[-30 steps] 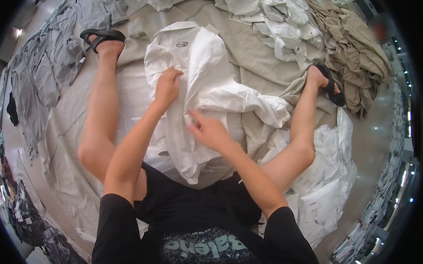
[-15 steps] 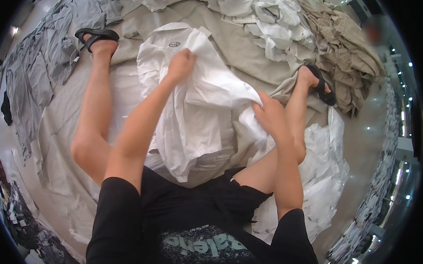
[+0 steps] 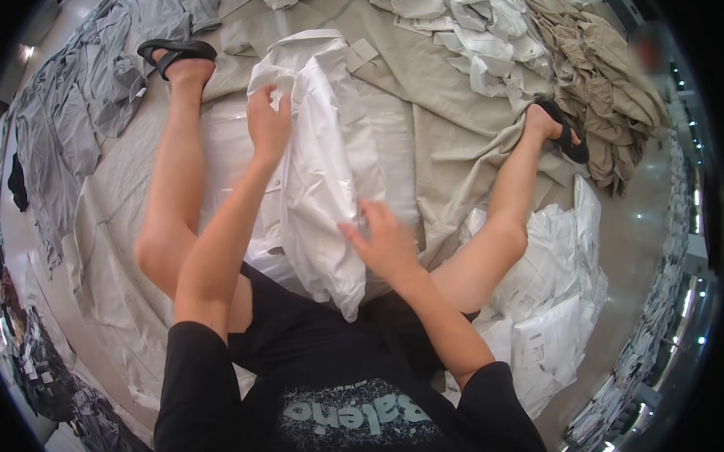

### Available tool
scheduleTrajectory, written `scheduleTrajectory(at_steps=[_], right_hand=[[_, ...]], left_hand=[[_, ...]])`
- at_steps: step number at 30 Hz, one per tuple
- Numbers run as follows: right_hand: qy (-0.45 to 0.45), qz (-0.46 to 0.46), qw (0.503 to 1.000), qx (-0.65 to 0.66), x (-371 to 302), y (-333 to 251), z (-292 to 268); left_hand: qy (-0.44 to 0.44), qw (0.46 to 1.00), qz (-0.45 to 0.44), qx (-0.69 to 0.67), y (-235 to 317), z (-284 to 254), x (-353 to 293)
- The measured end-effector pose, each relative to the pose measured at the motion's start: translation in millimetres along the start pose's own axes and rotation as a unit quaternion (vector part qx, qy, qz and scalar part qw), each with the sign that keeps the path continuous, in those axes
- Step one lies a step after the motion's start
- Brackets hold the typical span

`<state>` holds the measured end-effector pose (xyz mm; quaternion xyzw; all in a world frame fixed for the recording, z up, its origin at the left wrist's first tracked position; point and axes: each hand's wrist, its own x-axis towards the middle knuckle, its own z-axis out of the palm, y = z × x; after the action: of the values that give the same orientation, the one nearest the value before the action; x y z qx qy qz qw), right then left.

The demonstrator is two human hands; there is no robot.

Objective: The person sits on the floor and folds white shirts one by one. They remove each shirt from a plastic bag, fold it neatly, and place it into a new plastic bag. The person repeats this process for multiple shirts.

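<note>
A white collared shirt (image 3: 316, 172) lies lengthwise between my legs, its collar at the far end and a paper tag (image 3: 363, 52) sticking out beside it. One sleeve now runs down along the body, its end reaching my lap. My left hand (image 3: 269, 127) rests at the shirt's upper left, thumb and fingers apart, with no cloth gripped. By the shirt's lower right edge is my right hand (image 3: 385, 241), fingers spread and slightly blurred, holding nothing. Under the shirt, clear plastic packaging (image 3: 228, 147) shows at the sides; what it contains is mostly hidden.
Beige cloth (image 3: 116, 258) covers the floor around me. Grey garments (image 3: 78, 100) are heaped at the far left, white garments (image 3: 487, 38) at the far right, and khaki garments (image 3: 600, 82) beyond them. Plastic-bagged white packages (image 3: 544, 315) lie by my right leg.
My right hand has let go of the sleeve and moved left and down; the sleeve now lies along the shirt. My left hand has released the cloth and shifted left.
</note>
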<state>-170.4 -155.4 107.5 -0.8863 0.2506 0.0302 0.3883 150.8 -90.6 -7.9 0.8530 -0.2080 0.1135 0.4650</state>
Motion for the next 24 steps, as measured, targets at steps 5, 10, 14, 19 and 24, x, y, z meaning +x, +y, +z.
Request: scheduleTrajectory(at_steps=[5, 10, 14, 19, 24], right_hand=[[0.165, -0.176, 0.960, -0.143, 42.0, 48.2, 51.3], [0.113, -0.186, 0.967, -0.136, 68.5, 71.6, 88.0], [0.061, 0.009, 0.992, 0.106, 143.5, 53.1, 14.9], [0.087, 0.083, 0.955, 0.272, 327.2, 66.1, -18.4], [-0.028, 0.166, 0.923, 0.345, 382.8, 40.7, -23.3]], left_hand=[[-0.180, 0.959, 0.214, 0.043, 90.5, -42.3, -89.7], [-0.264, 0.931, 0.228, 0.110, 23.4, -12.9, -118.8], [-0.281, 0.918, 0.240, 0.143, 18.8, -24.1, -109.3], [-0.330, 0.913, 0.196, 0.142, 70.4, -61.7, -129.0], [-0.308, 0.918, 0.220, 0.120, 45.9, -51.8, -145.7]])
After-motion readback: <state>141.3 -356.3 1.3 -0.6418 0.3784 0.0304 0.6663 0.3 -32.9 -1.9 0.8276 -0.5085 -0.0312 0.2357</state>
